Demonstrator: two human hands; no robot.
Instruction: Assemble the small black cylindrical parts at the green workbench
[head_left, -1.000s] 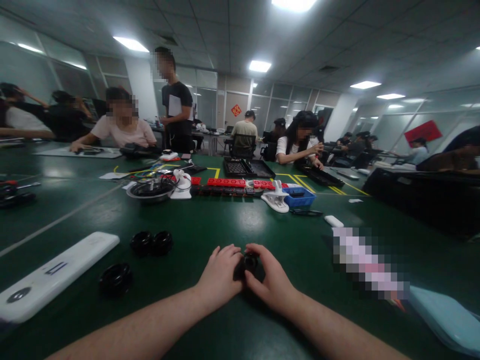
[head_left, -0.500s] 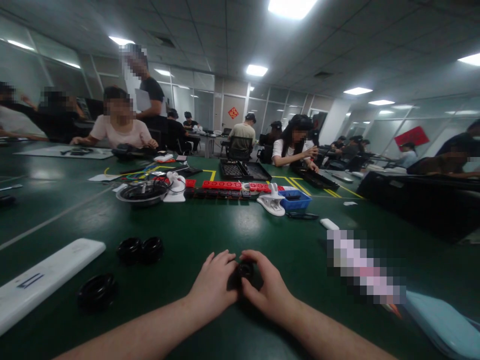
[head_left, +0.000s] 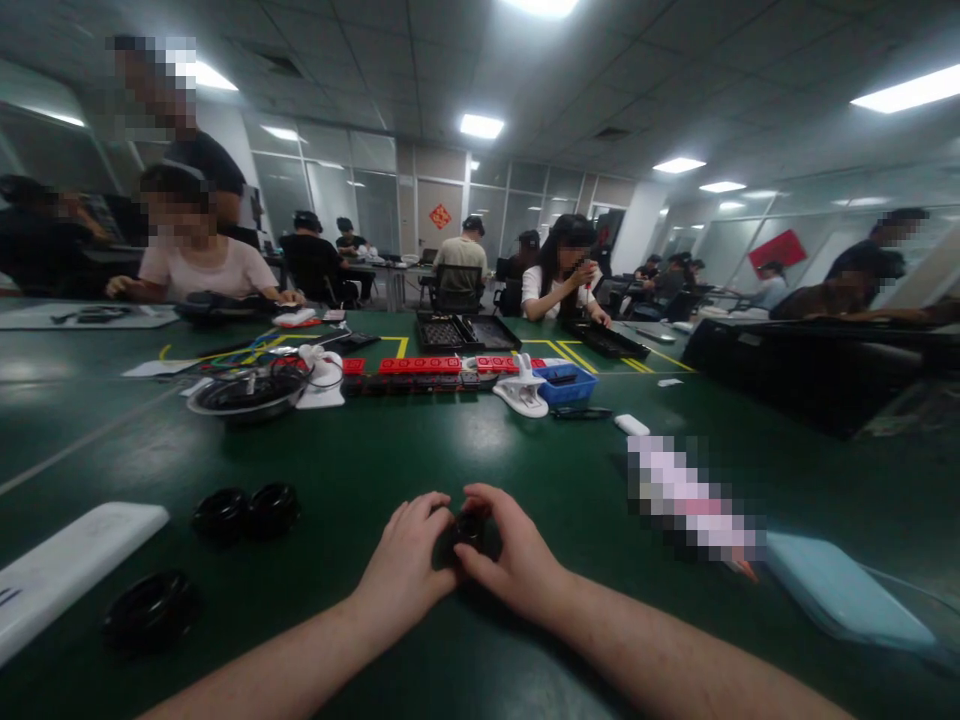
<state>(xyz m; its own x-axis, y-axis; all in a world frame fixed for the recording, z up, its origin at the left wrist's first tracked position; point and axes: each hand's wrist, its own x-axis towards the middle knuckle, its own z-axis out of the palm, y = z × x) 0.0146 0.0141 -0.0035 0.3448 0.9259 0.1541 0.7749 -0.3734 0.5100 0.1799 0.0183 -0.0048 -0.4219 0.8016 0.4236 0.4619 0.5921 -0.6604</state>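
Between my two hands, low in the middle of the head view, is a small glossy black ring-shaped piece point(head_left: 469, 528). The fingers of my right hand point(head_left: 506, 535) curl round its far and near sides. My left hand point(head_left: 409, 548) closes on it from the left, its fingers bent and partly hiding it. Off to the left lie more black rings of the same look: a touching pair point(head_left: 247, 512) and a single ring point(head_left: 150, 612) nearer to me. All of them rest on the green table point(head_left: 360, 450).
A white flat bar point(head_left: 75, 570) lies at the left edge. Farther off are a round bowl point(head_left: 247, 395), red power strips point(head_left: 420, 366), a white clip stand point(head_left: 523, 388) and a blue bin point(head_left: 568, 383). A light blue case point(head_left: 847, 590) lies right. Several people sit across.
The view has turned a little to the right, so the table things appear farther left. Both hands stay round the black ring with nearly the same grip.
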